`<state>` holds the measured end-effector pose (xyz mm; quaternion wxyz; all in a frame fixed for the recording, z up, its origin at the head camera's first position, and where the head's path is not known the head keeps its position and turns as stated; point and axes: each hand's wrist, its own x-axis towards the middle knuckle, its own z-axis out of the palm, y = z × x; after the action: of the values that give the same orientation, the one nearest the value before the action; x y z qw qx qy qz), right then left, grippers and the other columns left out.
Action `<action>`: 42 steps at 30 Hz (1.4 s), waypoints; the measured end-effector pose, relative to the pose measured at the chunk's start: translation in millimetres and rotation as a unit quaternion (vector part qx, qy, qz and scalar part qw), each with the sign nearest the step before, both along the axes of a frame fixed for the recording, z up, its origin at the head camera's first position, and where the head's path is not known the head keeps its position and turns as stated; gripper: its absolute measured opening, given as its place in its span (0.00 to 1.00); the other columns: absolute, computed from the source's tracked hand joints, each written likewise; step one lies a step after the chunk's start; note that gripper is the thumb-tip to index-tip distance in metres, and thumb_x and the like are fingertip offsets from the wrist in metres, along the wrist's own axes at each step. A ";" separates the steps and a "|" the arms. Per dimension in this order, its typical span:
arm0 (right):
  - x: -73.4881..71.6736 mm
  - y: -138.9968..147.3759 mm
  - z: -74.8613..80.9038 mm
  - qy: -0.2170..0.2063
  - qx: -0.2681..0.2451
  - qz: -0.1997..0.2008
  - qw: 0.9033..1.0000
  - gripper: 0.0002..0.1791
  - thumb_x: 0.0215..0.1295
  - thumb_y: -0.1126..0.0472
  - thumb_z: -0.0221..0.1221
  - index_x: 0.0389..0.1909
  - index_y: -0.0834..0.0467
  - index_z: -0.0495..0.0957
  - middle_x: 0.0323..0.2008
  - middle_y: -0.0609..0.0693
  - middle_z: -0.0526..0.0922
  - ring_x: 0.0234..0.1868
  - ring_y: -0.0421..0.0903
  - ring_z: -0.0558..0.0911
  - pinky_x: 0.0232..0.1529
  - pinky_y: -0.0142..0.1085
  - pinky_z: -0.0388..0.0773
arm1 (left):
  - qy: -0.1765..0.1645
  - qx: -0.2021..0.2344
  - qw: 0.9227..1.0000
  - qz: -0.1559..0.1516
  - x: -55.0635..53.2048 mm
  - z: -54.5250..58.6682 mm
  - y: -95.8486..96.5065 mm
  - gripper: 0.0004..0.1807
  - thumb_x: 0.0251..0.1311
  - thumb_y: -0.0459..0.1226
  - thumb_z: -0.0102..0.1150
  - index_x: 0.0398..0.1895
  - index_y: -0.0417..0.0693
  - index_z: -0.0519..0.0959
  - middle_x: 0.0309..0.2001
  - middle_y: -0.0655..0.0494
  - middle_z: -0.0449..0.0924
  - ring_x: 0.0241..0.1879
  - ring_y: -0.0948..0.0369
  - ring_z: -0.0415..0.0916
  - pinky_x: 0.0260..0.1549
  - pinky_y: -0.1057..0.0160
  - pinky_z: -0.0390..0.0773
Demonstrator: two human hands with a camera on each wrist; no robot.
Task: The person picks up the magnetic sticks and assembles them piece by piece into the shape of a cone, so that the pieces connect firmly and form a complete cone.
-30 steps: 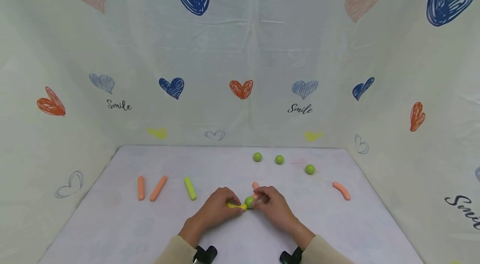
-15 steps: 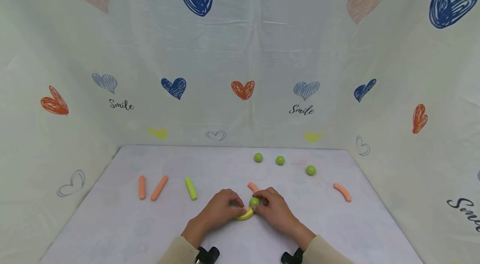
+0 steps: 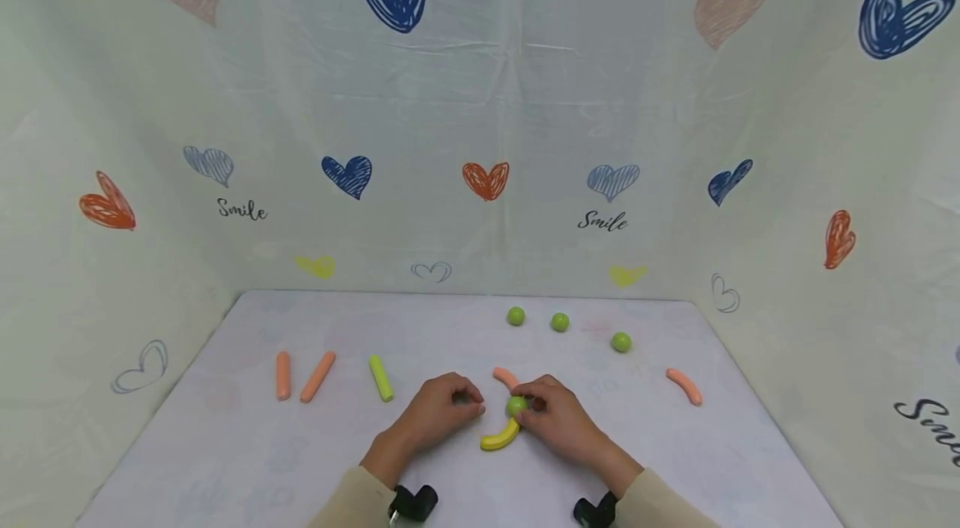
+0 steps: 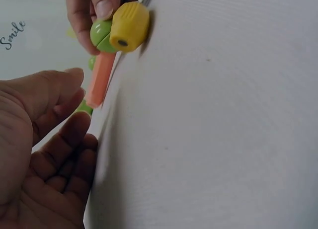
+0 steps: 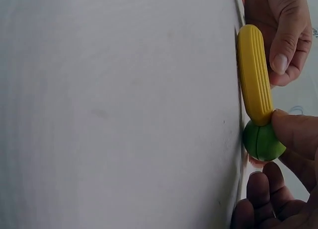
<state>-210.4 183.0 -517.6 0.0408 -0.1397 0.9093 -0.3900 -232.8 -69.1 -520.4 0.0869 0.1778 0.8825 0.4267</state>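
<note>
My right hand [image 3: 558, 421] pinches a green ball [image 3: 517, 406] at the middle of the table, its thumb at the joint with a yellow ridged, curved piece [image 3: 498, 437]. In the right wrist view the yellow piece [image 5: 254, 72] meets the green ball [image 5: 263, 141] end on. From the ball's far side extends a curved orange rod [image 3: 505, 377], also seen as a peach stick [image 4: 102, 79] in the left wrist view. Just left of these joined pieces, my left hand [image 3: 442, 411] holds nothing, its fingers loosely bent and thumb apart from them.
Two straight orange sticks [image 3: 282, 376] and a lime stick [image 3: 381, 378] lie on the left of the white table [image 3: 247, 461]. Several green balls [image 3: 559, 322] sit toward the back right. A curved orange piece [image 3: 683, 386] lies at right. A heart-printed curtain [image 3: 525, 112] stands behind.
My left hand has let go of the yellow piece and drawn slightly left. The yellow piece has swung from pointing left to curving toward me, while the ball has shifted a little right.
</note>
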 end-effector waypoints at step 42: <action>7.2 32.4 -8.1 -0.031 -0.056 -0.039 0.997 0.15 0.66 0.53 0.72 0.50 0.50 0.84 0.42 0.45 0.78 0.39 0.37 0.76 0.39 0.29 0.75 | 0.031 0.092 0.991 0.090 -129.2 4.3 75.0 0.25 0.65 0.34 0.71 0.65 0.44 0.80 0.62 0.41 0.80 0.64 0.45 0.75 0.67 0.44 0.73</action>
<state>-203.2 215.3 -525.7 0.0455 -0.0940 0.8891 -0.4457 -362.1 5.8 -516.1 0.0035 0.1178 0.8540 0.5068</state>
